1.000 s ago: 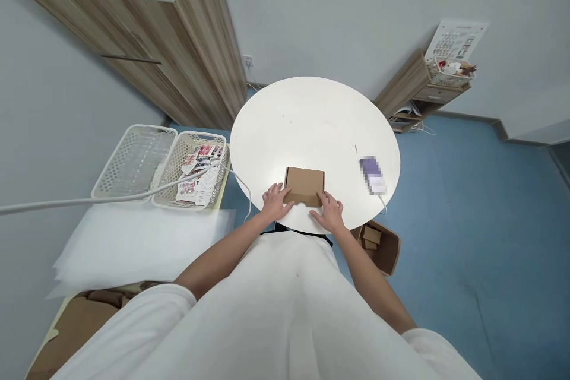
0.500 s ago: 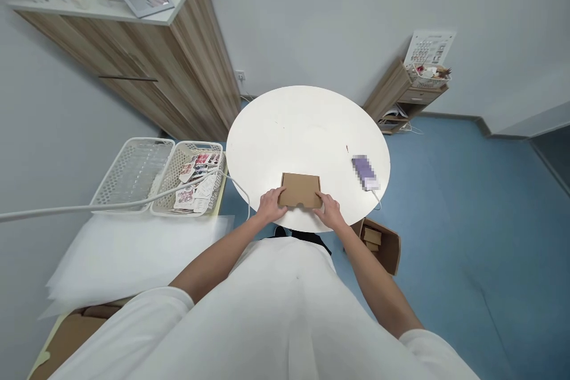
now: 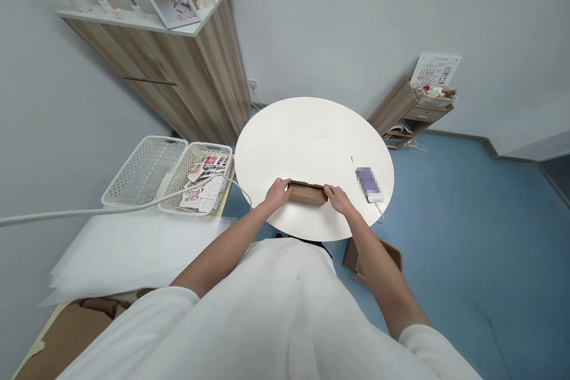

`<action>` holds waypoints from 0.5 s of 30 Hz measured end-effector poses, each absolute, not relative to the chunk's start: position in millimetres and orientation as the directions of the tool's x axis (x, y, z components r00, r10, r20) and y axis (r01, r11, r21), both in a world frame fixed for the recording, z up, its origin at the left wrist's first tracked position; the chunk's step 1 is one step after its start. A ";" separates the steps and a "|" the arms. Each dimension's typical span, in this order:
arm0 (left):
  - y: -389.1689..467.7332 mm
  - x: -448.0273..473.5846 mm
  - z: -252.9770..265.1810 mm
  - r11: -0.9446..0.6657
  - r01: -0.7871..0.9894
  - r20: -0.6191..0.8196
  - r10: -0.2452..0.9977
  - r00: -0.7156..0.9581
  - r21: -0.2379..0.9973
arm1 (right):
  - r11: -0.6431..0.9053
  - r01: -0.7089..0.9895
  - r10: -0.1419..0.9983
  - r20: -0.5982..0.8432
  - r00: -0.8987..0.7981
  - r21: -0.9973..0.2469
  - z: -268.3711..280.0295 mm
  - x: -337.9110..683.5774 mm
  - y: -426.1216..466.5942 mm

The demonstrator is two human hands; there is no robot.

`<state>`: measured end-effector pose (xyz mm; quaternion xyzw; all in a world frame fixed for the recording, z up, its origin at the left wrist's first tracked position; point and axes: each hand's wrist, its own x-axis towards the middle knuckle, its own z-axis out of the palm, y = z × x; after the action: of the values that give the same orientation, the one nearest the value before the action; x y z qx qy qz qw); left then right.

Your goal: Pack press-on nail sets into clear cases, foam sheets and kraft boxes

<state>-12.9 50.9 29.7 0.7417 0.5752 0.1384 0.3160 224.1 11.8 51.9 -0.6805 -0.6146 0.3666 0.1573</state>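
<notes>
A small brown cardboard box (image 3: 308, 195) is at the near part of the round white table (image 3: 307, 136), tilted so that a narrow side faces me. My left hand (image 3: 278, 193) grips its left end and my right hand (image 3: 337, 197) grips its right end, fingers closed on the far edge. Whether the box touches the tabletop I cannot tell. To the right of my right hand lies a purple, pixelated object (image 3: 367, 183) with a white cable running off the table edge.
Left of the table stand two white baskets, one with printed cards (image 3: 209, 181), one with clear plastic pieces (image 3: 142, 175). White sheets (image 3: 133, 249) lie in front of them. An open carton (image 3: 392, 252) sits on the floor at right. A white cable (image 3: 111, 211) crosses the left side.
The box has gone from lying flat to tilted up, with both hands shifted to its far corners. My view has swung slightly left and up.
</notes>
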 end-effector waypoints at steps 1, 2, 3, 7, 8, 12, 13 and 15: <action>50.8 -13.2 29.2 -0.144 0.769 -0.141 0.946 0.292 0.623 | -0.217 0.715 0.948 -0.318 -0.008 -0.665 54.0 223.3 13.0; 50.4 -13.7 28.6 -0.158 0.766 -0.120 0.949 0.293 0.623 | -0.245 0.702 0.944 -0.330 0.015 -0.668 55.8 222.6 13.9; 50.0 -14.3 27.8 -0.174 0.760 -0.097 0.950 0.298 0.627 | -0.275 0.685 0.940 -0.340 0.042 -0.675 57.2 221.9 14.5; 48.1 -17.0 24.8 -0.218 0.734 -0.022 0.953 0.302 0.643 | -0.341 0.609 0.927 -0.365 0.090 -0.716 59.1 219.3 14.2; 47.6 -17.5 24.2 -0.218 0.733 -0.012 0.955 0.295 0.644 | -0.343 0.593 0.927 -0.365 0.089 -0.728 58.9 218.8 13.7; 45.5 -19.0 23.6 -0.219 0.733 0.004 0.959 0.283 0.644 | -0.352 0.549 0.927 -0.365 0.088 -0.759 56.2 217.3 11.4; 45.1 -19.2 24.0 -0.220 0.733 0.005 0.959 0.283 0.644 | -0.356 0.544 0.925 -0.369 0.089 -0.760 55.3 217.1 11.0; 44.7 -19.3 25.3 -0.220 0.736 0.006 0.959 0.282 0.641 | -0.360 0.540 0.923 -0.376 0.085 -0.761 53.6 216.7 10.7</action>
<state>-19.3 44.7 25.3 0.7534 0.5624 0.2065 0.2710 216.7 10.7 53.6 -0.7023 -0.5206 0.4321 0.2216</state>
